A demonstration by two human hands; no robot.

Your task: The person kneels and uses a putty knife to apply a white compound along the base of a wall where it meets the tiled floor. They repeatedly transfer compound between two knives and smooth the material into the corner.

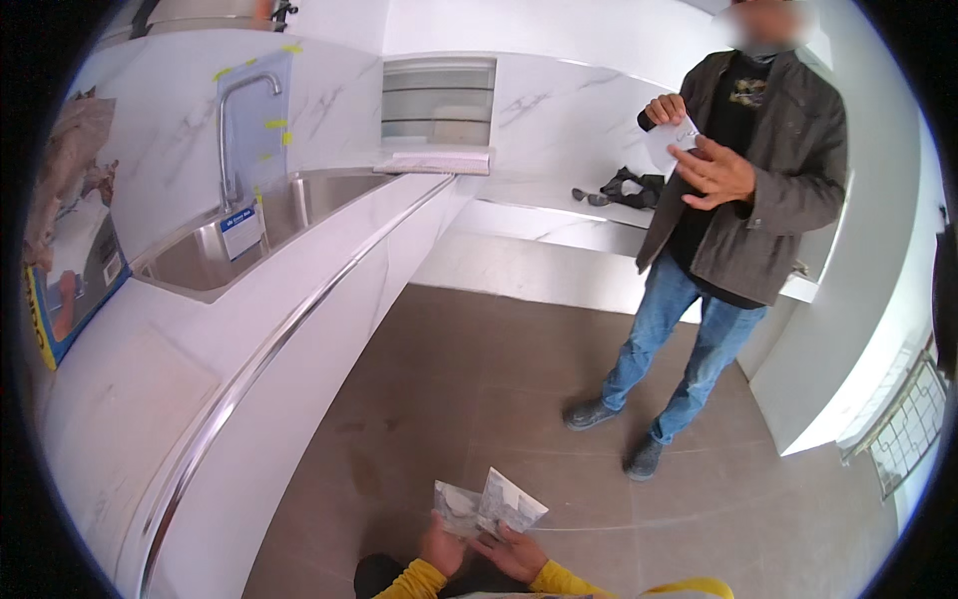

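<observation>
Both hands, the left hand (pixel 442 547) and the right hand (pixel 516 554), have their fingers closed on a small bundle of papers (pixel 489 506) held low over the brown floor (pixel 479 389). They seem to be sorting or unfolding the papers, which calls for a careful thumb. The print is too small to read, the sleeves are cut off, and a second person (pixel 733 200) nearby holds another slip (pixel 671 140).

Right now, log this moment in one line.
left hand: holds grey packet | right hand: holds white packet | other person: holding paper
</observation>
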